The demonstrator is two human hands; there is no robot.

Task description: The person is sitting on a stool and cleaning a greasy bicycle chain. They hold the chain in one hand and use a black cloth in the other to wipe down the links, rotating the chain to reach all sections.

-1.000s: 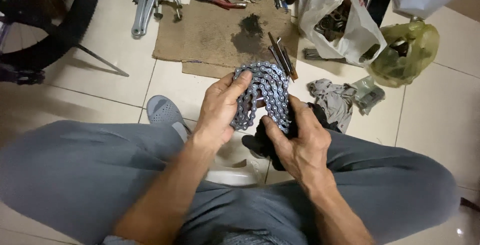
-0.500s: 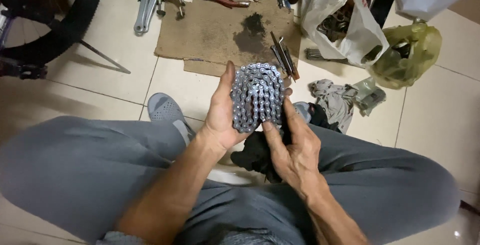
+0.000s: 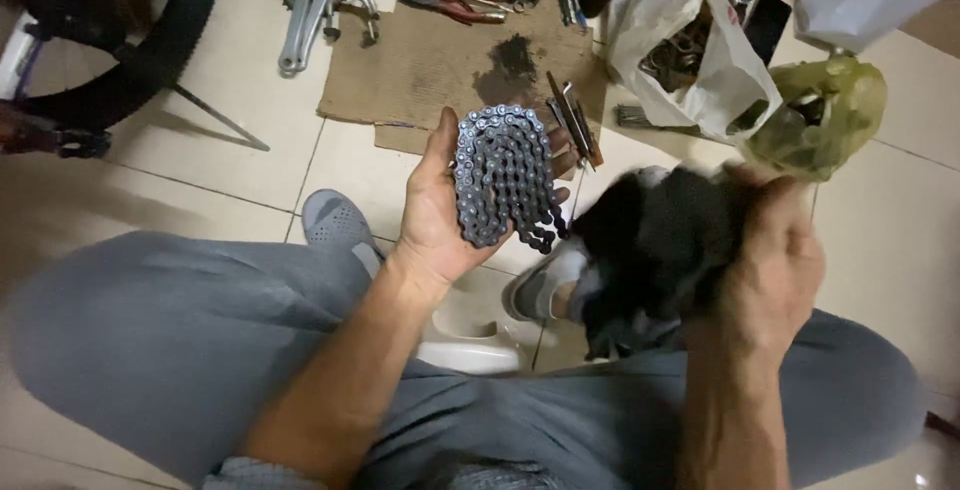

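A grey metal bicycle chain lies folded into several tight side-by-side loops, forming a compact oblong bundle with its rounded bend at the far end and loose link ends hanging at the near right. It rests flat on the upturned palm. To its right, a dark, crumpled rag is bunched up, blurred, just beside the chain.

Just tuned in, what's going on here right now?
A seated person holds a folded bicycle chain flat on the open left hand. The right hand grips a dark rag, blurred, off to the side and clear of the chain. On the tiled floor ahead lie a cardboard sheet, a crankset and plastic bags.
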